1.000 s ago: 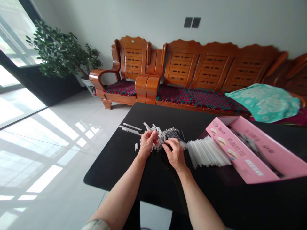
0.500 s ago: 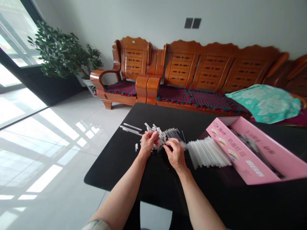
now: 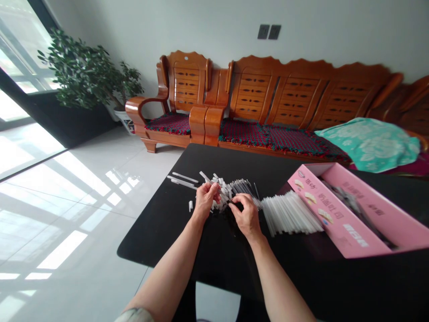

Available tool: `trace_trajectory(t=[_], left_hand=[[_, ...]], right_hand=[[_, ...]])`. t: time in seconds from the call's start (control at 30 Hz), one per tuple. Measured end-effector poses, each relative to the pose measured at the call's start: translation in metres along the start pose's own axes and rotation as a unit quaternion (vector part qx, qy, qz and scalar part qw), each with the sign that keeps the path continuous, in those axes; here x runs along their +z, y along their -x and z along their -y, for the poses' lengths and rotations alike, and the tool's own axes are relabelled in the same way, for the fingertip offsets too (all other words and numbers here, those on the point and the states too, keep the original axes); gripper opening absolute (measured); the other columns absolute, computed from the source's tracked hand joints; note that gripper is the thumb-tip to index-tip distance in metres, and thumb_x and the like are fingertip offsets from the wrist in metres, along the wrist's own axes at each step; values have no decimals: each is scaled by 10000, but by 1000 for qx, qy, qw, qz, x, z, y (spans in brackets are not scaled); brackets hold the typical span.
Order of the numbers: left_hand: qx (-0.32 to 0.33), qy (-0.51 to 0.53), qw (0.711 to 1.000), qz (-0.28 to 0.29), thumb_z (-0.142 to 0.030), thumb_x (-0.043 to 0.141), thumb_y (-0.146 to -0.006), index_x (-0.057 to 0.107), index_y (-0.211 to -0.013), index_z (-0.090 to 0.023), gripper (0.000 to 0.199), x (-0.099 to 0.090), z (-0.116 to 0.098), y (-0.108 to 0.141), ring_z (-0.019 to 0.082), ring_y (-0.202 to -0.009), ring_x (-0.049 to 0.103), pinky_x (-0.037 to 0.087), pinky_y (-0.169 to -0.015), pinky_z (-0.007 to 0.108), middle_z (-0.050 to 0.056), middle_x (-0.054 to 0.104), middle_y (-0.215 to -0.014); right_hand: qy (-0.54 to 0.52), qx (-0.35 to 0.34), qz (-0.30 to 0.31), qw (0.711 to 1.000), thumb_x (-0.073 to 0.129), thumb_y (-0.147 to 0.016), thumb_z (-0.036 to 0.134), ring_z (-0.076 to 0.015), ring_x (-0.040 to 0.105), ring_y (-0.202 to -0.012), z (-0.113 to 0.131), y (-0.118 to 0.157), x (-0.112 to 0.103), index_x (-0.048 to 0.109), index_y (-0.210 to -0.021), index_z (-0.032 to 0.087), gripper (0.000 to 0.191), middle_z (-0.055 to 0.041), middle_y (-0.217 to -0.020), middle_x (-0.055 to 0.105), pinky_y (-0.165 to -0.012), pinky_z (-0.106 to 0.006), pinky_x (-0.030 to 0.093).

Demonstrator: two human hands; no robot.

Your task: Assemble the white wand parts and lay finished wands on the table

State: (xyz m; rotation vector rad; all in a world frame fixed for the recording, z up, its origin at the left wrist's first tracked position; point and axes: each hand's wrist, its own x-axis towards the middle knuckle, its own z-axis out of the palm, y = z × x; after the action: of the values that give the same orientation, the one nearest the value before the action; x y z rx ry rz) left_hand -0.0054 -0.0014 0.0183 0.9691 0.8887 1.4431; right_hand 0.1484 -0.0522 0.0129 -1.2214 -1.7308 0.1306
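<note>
My left hand (image 3: 205, 200) is closed round a slim whitish pen barrel (image 3: 204, 177), whose far end sticks out at the upper left. Close on its right, my right hand (image 3: 246, 213) pinches thumb and forefinger at the barrel's near end, where a small dark piece shows; the fingers cover most of it. Around and behind both hands lies a heap of short white pen caps (image 3: 225, 189). Thin dark refills (image 3: 241, 185) lie bunched just beyond my right hand. To its right, many translucent pen barrels (image 3: 290, 214) are laid side by side.
Several whitish pens (image 3: 184, 181) and one loose cap (image 3: 191, 205) lie on the black table (image 3: 161, 237) at left. A pink box (image 3: 335, 214) with dark and pale contents stands at right. Behind the table is a wooden sofa (image 3: 261, 94).
Both hands stay almost in place over the heap. The barrel end beyond my left hand has shifted slightly to the left.
</note>
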Motion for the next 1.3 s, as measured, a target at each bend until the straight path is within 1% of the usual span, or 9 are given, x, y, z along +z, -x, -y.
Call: trace_trajectory(t=[0.17,0.37,0.5,0.67,0.87,1.0,1.17,1.23,1.3], left_hand=[[18,-6,999,-32,-558,724,-753,631,-741,-135,433,-4,3,-4,92,-403,512,425,-397,204,-27,551,-499],[33,5,995,-93,-553,727,-753,634,-751,-131,432,-10,4,-8,90,-416,512,432,-402,199,-32,540,-493],[26,7,997,-75,-555,731,-750,640,-759,-129,436,-7,2,-6,93,-429,526,432,-408,198,-32,540,-500],[16,-3,999,-30,-562,724,-754,636,-763,-131,440,-2,0,-1,92,-408,514,428,-406,204,-18,568,-501],[8,-7,1000,-12,-549,733,-746,641,-746,-137,422,-2,0,-1,103,-418,524,439,-409,217,-20,564,-504],[36,35,993,-106,-530,724,-761,644,-777,-135,404,-17,-2,-12,88,-424,513,418,-417,194,-39,535,-492],[70,94,956,-268,-533,737,-733,604,-781,-126,431,-39,-5,-25,79,-440,526,397,-424,174,-42,546,-507],[76,98,950,-288,-536,739,-728,600,-786,-122,441,-41,-4,-26,80,-450,537,411,-434,176,-33,563,-522],[72,91,957,-266,-526,738,-739,607,-792,-118,432,-39,-4,-24,80,-451,534,407,-432,172,-36,556,-517]], right_hand=[[32,-15,2,999,626,-839,186,-265,596,-987,-2,-1,-4,607,-814,216,44,-65,-836,662,-893,-438,502],[66,-22,-4,998,607,-859,194,-270,575,-1003,-9,1,-4,635,-810,209,59,-74,-855,682,-913,-459,491],[89,-13,-12,996,622,-859,209,-281,556,-1041,-12,2,-3,667,-840,206,49,-81,-885,695,-942,-483,482],[50,-37,-11,998,541,-924,218,-269,561,-1076,-5,0,-3,692,-948,201,154,-85,-955,706,-976,-490,476],[18,-51,16,998,521,-939,201,-257,587,-1045,1,-2,-3,694,-882,209,182,-76,-906,708,-938,-464,508],[28,-47,-1,998,530,-929,193,-255,584,-1036,-8,-2,-9,682,-852,209,171,-75,-914,709,-944,-470,499],[67,-35,-34,997,540,-915,208,-262,567,-1029,-22,-1,-16,663,-816,207,158,-85,-904,695,-942,-467,489],[95,-26,-58,993,547,-904,205,-263,563,-993,-26,0,-17,650,-789,205,154,-89,-878,687,-932,-463,488],[133,-13,-82,988,552,-888,187,-260,556,-955,-30,1,-17,632,-757,204,155,-89,-843,676,-936,-461,483]])
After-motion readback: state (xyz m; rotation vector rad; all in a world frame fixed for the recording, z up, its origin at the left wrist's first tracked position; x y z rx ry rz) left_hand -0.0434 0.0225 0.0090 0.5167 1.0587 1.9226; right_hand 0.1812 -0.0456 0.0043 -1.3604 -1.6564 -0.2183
